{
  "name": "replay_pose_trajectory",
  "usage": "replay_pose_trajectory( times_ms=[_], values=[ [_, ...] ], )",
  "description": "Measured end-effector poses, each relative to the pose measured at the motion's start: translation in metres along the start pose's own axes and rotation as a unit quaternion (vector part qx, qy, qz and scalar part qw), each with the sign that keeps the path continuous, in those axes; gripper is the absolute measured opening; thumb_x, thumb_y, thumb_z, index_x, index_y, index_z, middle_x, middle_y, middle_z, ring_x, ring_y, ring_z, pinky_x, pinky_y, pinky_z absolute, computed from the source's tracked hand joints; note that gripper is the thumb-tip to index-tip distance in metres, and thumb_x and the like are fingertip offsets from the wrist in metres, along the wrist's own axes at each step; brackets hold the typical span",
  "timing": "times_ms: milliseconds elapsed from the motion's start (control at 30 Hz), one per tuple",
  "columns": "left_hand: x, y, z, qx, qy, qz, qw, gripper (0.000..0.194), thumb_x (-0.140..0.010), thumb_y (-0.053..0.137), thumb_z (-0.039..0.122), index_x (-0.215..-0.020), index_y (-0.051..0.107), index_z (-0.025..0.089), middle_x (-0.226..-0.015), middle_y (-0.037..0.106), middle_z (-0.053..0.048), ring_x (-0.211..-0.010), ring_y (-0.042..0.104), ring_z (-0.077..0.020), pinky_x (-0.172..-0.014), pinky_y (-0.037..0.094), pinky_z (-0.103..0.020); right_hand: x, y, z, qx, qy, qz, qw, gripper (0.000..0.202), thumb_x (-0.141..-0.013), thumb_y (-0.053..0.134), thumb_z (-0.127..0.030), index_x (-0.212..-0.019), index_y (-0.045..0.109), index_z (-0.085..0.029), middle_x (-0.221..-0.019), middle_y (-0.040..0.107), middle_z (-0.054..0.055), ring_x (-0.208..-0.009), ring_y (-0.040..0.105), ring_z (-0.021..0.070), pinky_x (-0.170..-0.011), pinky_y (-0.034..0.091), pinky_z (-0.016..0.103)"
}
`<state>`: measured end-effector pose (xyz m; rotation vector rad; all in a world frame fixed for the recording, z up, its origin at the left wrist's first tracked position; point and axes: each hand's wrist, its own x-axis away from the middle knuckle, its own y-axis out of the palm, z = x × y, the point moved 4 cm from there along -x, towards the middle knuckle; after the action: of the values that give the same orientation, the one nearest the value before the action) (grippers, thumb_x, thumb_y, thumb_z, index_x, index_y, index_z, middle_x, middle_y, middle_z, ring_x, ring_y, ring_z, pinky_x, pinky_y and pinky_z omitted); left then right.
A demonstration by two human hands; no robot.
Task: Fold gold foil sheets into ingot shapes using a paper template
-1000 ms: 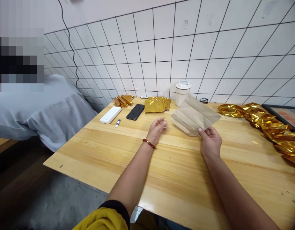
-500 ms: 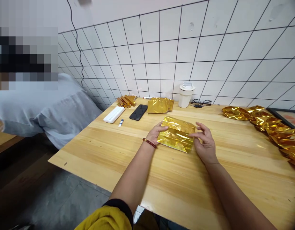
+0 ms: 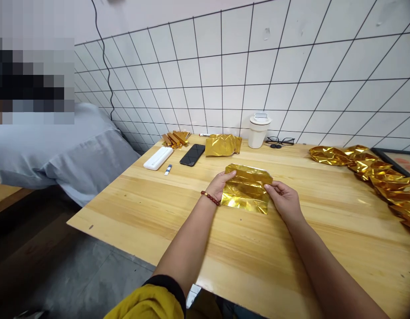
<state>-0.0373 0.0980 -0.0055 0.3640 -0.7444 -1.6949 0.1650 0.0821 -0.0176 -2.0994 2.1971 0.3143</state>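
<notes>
Right of the phone [image 3: 192, 155], foil [image 3: 245, 196] spans left hand [image 3: 219, 185] to right hand [image 3: 286, 200], creases running crosswise, fingers pinching both sides.

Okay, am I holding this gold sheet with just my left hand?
No, the right hand also holds the gold sheet, its thumb on the right edge, opposite the left hand.
</notes>
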Motion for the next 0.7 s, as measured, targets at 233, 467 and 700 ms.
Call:
replay_pose_trajectory(
  times_ms=[233,467,700],
  values=[
    [-0.008,-0.014,0.005,0.081,0.044,0.081,0.992,0.025,-0.071,0.075,0.025,-0.093,0.067,0.014,-0.087,0.074,-0.01,-0.096,0.069,-0.0289,-0.092,0.052,-0.047,-0.003,-0.003,0.006,0.021,-0.007,-0.002,1.0,0.044,-0.072,0.074,-0.042,-0.11,0.066,-0.021,-0.067,0.065,-0.002,-0.059,0.058,0.0134,-0.063,0.05,0.029],
    [-0.011,-0.019,0.003,0.101,-0.041,0.055,0.993,0.036,-0.074,0.071,0.031,-0.104,0.066,0.014,-0.098,0.073,-0.013,-0.1,0.068,-0.0316,-0.094,0.05,-0.051,0.002,-0.001,0.0,0.072,-0.077,-0.039,0.994,0.074,-0.074,0.068,-0.027,-0.142,0.04,-0.031,-0.129,0.057,0.009,-0.062,0.059,0.0089,-0.069,0.053,0.031],
    [-0.007,-0.013,-0.002,0.044,-0.104,0.022,0.993,0.034,-0.074,0.066,0.016,-0.108,0.065,0.013,-0.099,0.073,-0.013,-0.096,0.069,-0.0294,-0.095,0.049,-0.048,0.01,0.002,-0.028,0.208,-0.263,-0.013,0.942,0.046,-0.076,0.064,-0.017,-0.117,0.066,-0.035,-0.155,0.028,0.002,-0.115,0.052,0.0238,-0.097,0.044,0.046]
  ],
)
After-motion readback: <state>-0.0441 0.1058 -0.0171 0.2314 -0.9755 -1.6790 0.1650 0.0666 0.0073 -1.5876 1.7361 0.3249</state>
